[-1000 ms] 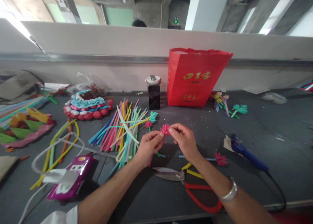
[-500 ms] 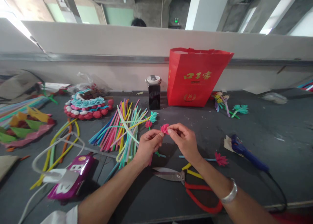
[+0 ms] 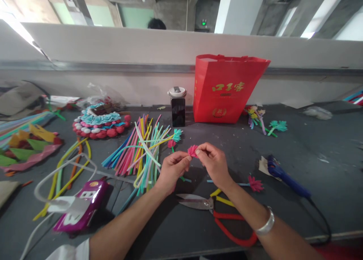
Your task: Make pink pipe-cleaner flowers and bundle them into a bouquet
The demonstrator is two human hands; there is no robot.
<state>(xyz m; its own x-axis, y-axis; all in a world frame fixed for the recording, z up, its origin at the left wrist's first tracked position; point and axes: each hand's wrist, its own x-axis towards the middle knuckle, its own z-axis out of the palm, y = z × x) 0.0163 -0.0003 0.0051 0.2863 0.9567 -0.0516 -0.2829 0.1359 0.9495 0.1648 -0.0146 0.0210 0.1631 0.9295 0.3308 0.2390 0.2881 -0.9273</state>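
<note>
A small pink pipe-cleaner flower (image 3: 192,150) is held up between both hands over the dark table (image 3: 312,146). My left hand (image 3: 172,168) pinches it just below the petals, with its stem running down behind the palm. My right hand (image 3: 213,162) pinches the petals from the right side; a silver bracelet (image 3: 266,222) is on that wrist. Directly below the hands lie scissors (image 3: 211,206) with red handles. A finished pink flower on a blue stem (image 3: 254,184) lies to the right of my right hand.
A fan of coloured pipe cleaners (image 3: 141,150) lies left of the hands. A red bag (image 3: 227,87) and a dark bottle (image 3: 178,106) stand at the back. A blue glue gun (image 3: 283,175) lies on the right, a purple power strip (image 3: 82,205) on the left.
Both hands keep the pink flower in the same spot; only the fingers of my right hand have shifted slightly on the petals.
</note>
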